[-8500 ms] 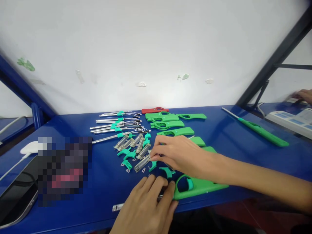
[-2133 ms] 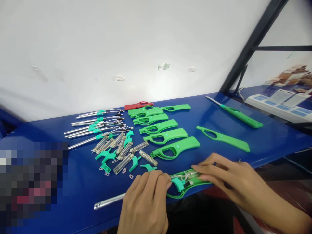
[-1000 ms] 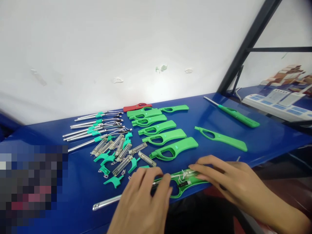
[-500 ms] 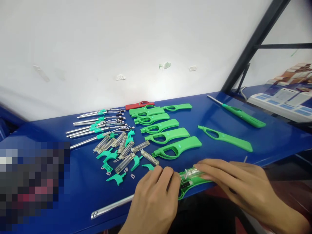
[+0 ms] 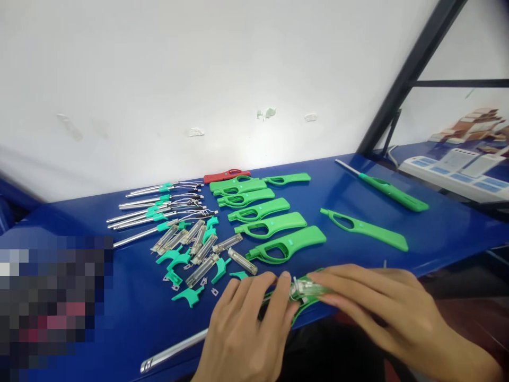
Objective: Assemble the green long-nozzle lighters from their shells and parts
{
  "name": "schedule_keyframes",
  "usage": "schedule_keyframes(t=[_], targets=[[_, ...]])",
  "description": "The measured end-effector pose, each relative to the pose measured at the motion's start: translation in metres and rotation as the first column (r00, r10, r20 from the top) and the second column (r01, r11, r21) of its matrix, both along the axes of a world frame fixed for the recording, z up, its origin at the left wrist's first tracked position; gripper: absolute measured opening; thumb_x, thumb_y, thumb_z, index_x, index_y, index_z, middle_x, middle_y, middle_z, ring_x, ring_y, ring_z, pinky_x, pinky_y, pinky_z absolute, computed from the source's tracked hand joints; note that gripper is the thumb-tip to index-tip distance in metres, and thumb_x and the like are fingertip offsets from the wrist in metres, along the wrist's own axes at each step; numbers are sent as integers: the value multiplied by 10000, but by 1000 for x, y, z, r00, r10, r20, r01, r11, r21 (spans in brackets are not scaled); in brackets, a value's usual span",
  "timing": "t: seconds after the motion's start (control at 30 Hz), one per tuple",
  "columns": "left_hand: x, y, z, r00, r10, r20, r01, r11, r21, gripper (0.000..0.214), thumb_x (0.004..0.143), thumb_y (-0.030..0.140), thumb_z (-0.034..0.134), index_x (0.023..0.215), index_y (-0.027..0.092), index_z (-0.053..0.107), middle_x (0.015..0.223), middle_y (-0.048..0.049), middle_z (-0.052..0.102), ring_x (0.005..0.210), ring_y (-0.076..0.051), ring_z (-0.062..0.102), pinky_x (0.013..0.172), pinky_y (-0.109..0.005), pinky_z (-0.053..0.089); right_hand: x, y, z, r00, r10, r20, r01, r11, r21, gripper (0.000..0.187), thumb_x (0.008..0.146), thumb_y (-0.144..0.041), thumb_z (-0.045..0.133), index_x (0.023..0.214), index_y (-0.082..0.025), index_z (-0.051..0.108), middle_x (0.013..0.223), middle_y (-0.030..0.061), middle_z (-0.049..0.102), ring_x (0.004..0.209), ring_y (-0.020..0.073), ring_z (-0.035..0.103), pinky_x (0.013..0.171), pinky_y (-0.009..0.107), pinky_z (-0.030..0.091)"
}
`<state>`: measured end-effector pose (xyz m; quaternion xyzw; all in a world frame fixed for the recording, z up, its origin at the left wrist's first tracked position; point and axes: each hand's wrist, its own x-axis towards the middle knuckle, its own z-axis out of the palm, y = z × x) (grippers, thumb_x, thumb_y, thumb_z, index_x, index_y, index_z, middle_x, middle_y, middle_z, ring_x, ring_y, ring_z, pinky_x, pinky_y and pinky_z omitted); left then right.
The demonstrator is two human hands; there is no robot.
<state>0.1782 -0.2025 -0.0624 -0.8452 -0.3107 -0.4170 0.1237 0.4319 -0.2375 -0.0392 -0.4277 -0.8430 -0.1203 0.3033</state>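
At the table's front edge, my left hand [image 5: 246, 329] closes around an opened utility lighter, its green half shell [image 5: 305, 310] showing past my fingers. The lighter's silver metal tube [image 5: 175, 350] sticks out to the lower left. My left index finger and thumb reach to one end of a clear fuel tank [image 5: 312, 288]. My right hand [image 5: 382, 305] pinches the other end of that tank over the shell. White wire and a dark part show in the shell; my fingers hide the rest, so I cannot tell how far the tank is seated.
Beyond my hands lie several green handle shells [image 5: 274, 225] and a red one [image 5: 226, 176]. Left are metal tubes with wires [image 5: 139, 204], loose clear tanks [image 5: 202, 270] and teal triggers [image 5: 189, 297]. A green lighter [image 5: 392, 192] and another shell [image 5: 371, 231] lie right.
My left index finger and thumb have moved right, onto the tank's end. The tank and my right hand have shifted slightly left; the tube's tip has moved slightly down and left.
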Motion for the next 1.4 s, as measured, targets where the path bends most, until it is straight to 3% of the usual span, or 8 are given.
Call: schedule_keyframes(t=[0.27,0.57,0.77,0.87,1.0,1.13,1.27,1.4], targets=[[-24,-1,20,993,-104,-50,94,979,-181,312,1035,-6,489,1067,182,737,946,-8,767,781,-161,676,707,-345,444,-13,2,2,995,89,33,-88,995,-36,303,1194,-251,450,1328,-286,719,1181,-28,871,977,127,850,746,279,606],[-70,2,37,979,-95,-181,27,938,-346,331,1071,61,500,1179,295,707,1077,65,788,885,-174,683,808,-363,487,-38,16,12,986,164,34,-162,985,-68,285,1174,-229,494,1386,-272,678,1218,-19,853,927,132,844,712,312,593],[-107,12,39,914,69,-401,-154,971,-183,274,1132,187,465,1134,284,721,1048,10,788,871,-243,703,747,-410,483,-50,28,18,989,146,-13,-146,986,-77,201,1165,-285,556,1327,-253,670,1135,-29,865,823,135,834,655,303,553],[-117,14,35,872,116,-475,-192,975,-114,326,1080,122,451,1184,265,725,1094,-26,789,903,-265,708,730,-410,505,-47,29,15,986,167,-26,-169,975,-145,147,1158,-282,574,1270,-249,663,1095,-29,857,809,135,825,706,277,568],[-119,14,30,852,153,-500,-223,971,-84,429,988,49,465,1292,234,705,1160,-64,776,960,-271,707,787,-420,566,-44,32,12,977,212,30,-202,959,-200,185,1176,-281,514,1266,-240,671,1127,-1,853,874,140,832,811,253,602],[-113,13,31,868,155,-471,-214,974,-74,367,1027,104,487,1310,201,700,1142,-94,769,976,-293,713,795,-445,609,-47,39,13,975,212,70,-190,954,-233,284,1193,-321,444,1177,-247,718,1113,-3,850,908,142,839,720,247,598],[-100,7,35,913,65,-403,-136,979,-150,293,1099,172,489,1269,224,721,1118,-64,786,967,-253,749,835,-424,646,-48,41,14,974,209,87,-183,953,-243,342,1196,-323,426,1159,-263,761,1236,7,840,846,125,829,696,257,582],[-89,-1,36,908,-62,-415,-71,952,-297,324,1128,239,448,1300,246,723,1129,-38,798,969,-238,781,853,-410,689,-33,33,13,989,132,63,-114,965,-237,338,1192,-373,437,1163,-290,763,1239,8,842,984,165,841,687,265,567]])
